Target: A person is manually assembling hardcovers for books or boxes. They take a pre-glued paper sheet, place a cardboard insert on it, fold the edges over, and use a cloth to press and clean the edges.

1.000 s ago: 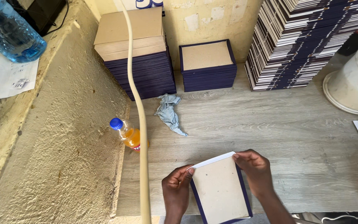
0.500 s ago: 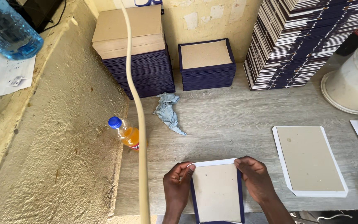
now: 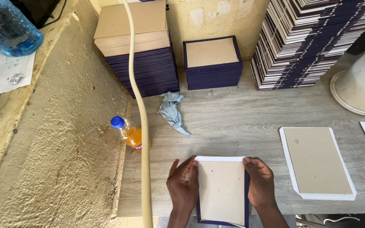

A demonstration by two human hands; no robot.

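Observation:
A grey board on a dark blue cover sheet (image 3: 221, 191) lies at the table's near edge. My left hand (image 3: 183, 188) presses flat against its left edge, fingers spread. My right hand (image 3: 258, 183) rests on its right edge, fingers folded over the border. A white strip shows along the board's top edge. A second grey board on a white sheet (image 3: 317, 162) lies flat to the right, apart from both hands.
A crumpled blue cloth (image 3: 172, 110) and an orange drink bottle (image 3: 128, 133) lie at left. Stacks of blue covers (image 3: 212, 63), (image 3: 142, 55) and a tall leaning stack (image 3: 313, 40) line the back wall. A white bucket (image 3: 362, 82) stands at right. A pale curved pipe (image 3: 142, 122) crosses the view.
The board has straightened between my hands and both hands now press its side edges. The view has shifted, bringing the second board at right into sight.

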